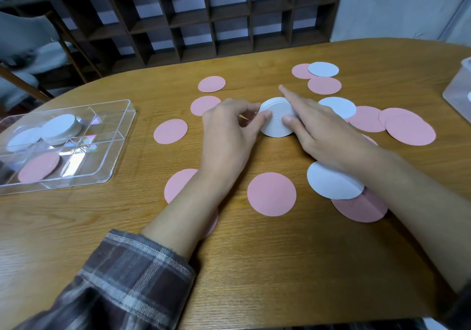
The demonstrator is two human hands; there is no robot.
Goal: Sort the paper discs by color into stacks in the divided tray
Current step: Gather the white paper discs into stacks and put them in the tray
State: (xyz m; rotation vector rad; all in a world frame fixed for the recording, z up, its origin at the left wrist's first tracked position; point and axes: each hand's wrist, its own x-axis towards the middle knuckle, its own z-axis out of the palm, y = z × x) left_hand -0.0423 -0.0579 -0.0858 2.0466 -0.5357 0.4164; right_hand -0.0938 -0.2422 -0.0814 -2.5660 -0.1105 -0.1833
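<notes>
Gathering a white disc stack (275,129) mid-table, by my read of the head view. The left hand (229,128) is pinching the stack's left rim, thumb tip on top, the other fingers curling in behind. The right hand (321,128) is lying along the stack's right side, fingers straight, thumb tip resting on the top face. It is bracing rather than gripping.

The clear divided tray (126,136) is sitting at the left edge of the table (254,266). A thick tray stack (60,128) of white discs is occupying a rear compartment, and more white is lying just beside it on the left; I cannot tell which compartment. A tray pink disc (39,166) is lying in a front one.

Loose pink discs are lying scattered round the hands, one pink disc (271,194) toward the near edge. A loose white disc (334,181) is sitting under the right forearm, overlapping a pink one. A clear tub (458,85) is poking in at the right edge.

Handling, judging only: this is paper, so light, thin and bending easily. Flat singles are probably needing a nail under the rim. The stack is looking stiffer but is likely shearing sideways, so I'm favouring a hold on opposite rims with a thumb over the top.
</notes>
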